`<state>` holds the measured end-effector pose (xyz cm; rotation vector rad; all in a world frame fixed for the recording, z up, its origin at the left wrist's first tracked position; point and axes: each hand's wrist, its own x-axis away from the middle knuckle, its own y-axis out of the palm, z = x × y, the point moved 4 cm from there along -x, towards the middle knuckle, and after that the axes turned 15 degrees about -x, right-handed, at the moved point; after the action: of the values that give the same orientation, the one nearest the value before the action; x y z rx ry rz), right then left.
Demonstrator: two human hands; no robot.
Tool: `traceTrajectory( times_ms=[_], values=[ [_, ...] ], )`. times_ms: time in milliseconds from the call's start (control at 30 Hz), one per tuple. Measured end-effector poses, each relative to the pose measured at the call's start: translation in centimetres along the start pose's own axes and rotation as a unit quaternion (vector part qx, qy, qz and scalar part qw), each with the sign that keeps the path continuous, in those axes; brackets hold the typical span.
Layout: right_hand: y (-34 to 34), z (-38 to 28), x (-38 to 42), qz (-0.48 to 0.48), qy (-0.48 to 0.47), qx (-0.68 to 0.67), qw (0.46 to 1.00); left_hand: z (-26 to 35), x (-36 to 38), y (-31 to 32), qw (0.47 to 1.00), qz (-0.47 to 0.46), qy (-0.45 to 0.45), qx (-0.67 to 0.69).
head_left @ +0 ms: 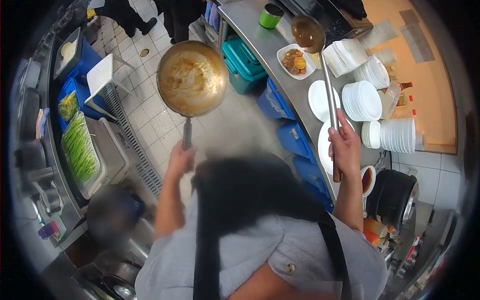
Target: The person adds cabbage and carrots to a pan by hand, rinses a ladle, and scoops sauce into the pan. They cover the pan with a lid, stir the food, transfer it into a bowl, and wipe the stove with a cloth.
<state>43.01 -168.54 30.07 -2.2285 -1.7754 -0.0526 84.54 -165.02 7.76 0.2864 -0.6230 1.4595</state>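
Note:
My left hand (181, 159) is closed round the dark handle of a wok (192, 77). Brown sauce residue coats the inside of the pan, which hangs over the tiled floor. In my right hand (345, 145) is a long-handled ladle (327, 75), its bowl up near the far side of the steel counter and wet with brown sauce. Just left of the ladle's bowl, a square white bowl (296, 61) holds food in brown sauce with a round orange-yellow piece on top. Two white plates (320, 100) lie under and beside the ladle's handle.
Stacked white containers (362, 100) and a green cup (271, 16) stand on the right counter (250, 25). Below are a teal bin (244, 65) and blue bins. At left are a white stool (107, 75) and a tray of green vegetables (80, 150). People's legs (177, 20) show ahead.

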Motion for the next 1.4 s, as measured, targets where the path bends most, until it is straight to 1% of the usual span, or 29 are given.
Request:
traceTrajectory(
  times_ms=[67,100,133,200,267,333,467,500,533,600,633,667,733,767,800,867,900,967,1000,1067,1100,1133,1200,1233,1267,1367,1400],
  values=[
    [-0.8,1.6,-0.8,0.012,-0.006,0.012,1.000,0.0,0.3,-0.2,0.999,0.001,-0.021,0.038],
    [-1.3,2.3,-1.1,0.019,-0.003,0.037,0.999,-0.4,0.4,-0.3,0.999,0.001,-0.018,0.045],
    [-1.7,2.8,-1.3,0.024,0.000,0.063,0.998,-0.3,0.6,-0.3,0.999,0.001,-0.019,0.047],
    [-2.5,3.2,-1.2,0.032,0.002,0.074,0.997,-0.1,1.6,-0.3,0.999,0.030,-0.025,0.027],
    [-3.5,2.9,-1.1,0.027,-0.021,0.083,0.996,-0.4,2.4,0.1,0.999,0.040,-0.017,0.025],
    [-4.6,2.5,-0.8,0.016,-0.044,0.081,0.996,-0.9,3.5,0.9,0.997,0.061,-0.030,0.042],
    [-6.8,3.4,-1.2,-0.006,-0.088,0.055,0.995,-1.1,6.1,3.9,0.992,0.108,-0.029,0.063],
    [-7.3,3.6,-1.5,-0.012,-0.097,0.085,0.992,-1.1,6.9,5.0,0.991,0.115,-0.031,0.065],
    [-8.2,4.0,-2.0,-0.018,-0.097,0.082,0.992,-1.1,7.6,6.1,0.987,0.127,-0.034,0.088],
    [-9.9,5.7,-3.3,-0.065,-0.016,0.114,0.991,-1.2,9.0,8.0,0.982,0.146,-0.038,0.112],
    [-10.0,5.1,-3.1,-0.058,-0.023,0.149,0.987,-1.4,9.7,8.9,0.979,0.153,-0.049,0.125],
    [-10.7,5.8,-3.6,-0.067,-0.024,0.149,0.986,-1.7,10.4,9.9,0.975,0.161,-0.060,0.140],
    [-12.2,6.6,-4.3,-0.070,-0.116,0.108,0.985,-2.0,12.0,11.8,0.970,0.179,-0.069,0.150],
    [-12.1,6.1,-4.2,-0.069,-0.075,0.080,0.992,-1.9,12.8,12.7,0.967,0.185,-0.073,0.158],
    [-12.4,6.3,-4.8,-0.076,-0.074,0.079,0.991,-1.9,13.3,13.4,0.965,0.190,-0.075,0.166],
    [-12.9,6.9,-6.2,-0.111,-0.057,0.142,0.982,-2.3,14.4,14.8,0.961,0.194,-0.080,0.180],
    [-13.0,7.4,-6.4,-0.120,-0.060,0.143,0.981,-2.5,14.8,15.5,0.959,0.192,-0.082,0.191],
    [-12.9,8.0,-6.7,-0.112,-0.121,0.088,0.982,-2.7,15.8,16.6,0.958,0.195,-0.085,0.193],
    [-12.8,7.6,-6.9,-0.122,-0.121,0.089,0.981,-2.9,16.4,17.1,0.960,0.187,-0.089,0.189],
    [-13.1,7.0,-7.2,-0.126,-0.036,0.125,0.983,-4.5,17.2,17.9,0.957,0.191,-0.081,0.201],
    [-13.0,7.2,-7.2,-0.136,-0.038,0.092,0.986,-4.9,17.6,18.2,0.959,0.189,-0.072,0.199],
    [-12.9,7.6,-7.2,-0.144,-0.045,0.093,0.984,-4.7,18.0,18.5,0.960,0.188,-0.062,0.198],
    [-12.9,8.0,-6.8,-0.122,-0.128,0.094,0.980,-4.6,19.5,19.1,0.953,0.204,-0.077,0.209],
    [-12.8,7.6,-6.6,-0.122,-0.090,0.093,0.984,-4.9,20.3,19.4,0.953,0.201,-0.073,0.213],
    [-12.6,7.6,-6.7,-0.148,-0.039,0.020,0.988,-5.3,21.1,19.4,0.953,0.200,-0.068,0.217],
    [-10.8,6.5,-4.3,-0.232,-0.001,-0.087,0.969,-8.2,23.3,19.6,0.949,0.215,-0.044,0.226],
    [-10.2,6.2,-3.1,-0.257,0.010,-0.080,0.963,-8.9,24.2,19.9,0.947,0.218,-0.032,0.232]
  ],
)
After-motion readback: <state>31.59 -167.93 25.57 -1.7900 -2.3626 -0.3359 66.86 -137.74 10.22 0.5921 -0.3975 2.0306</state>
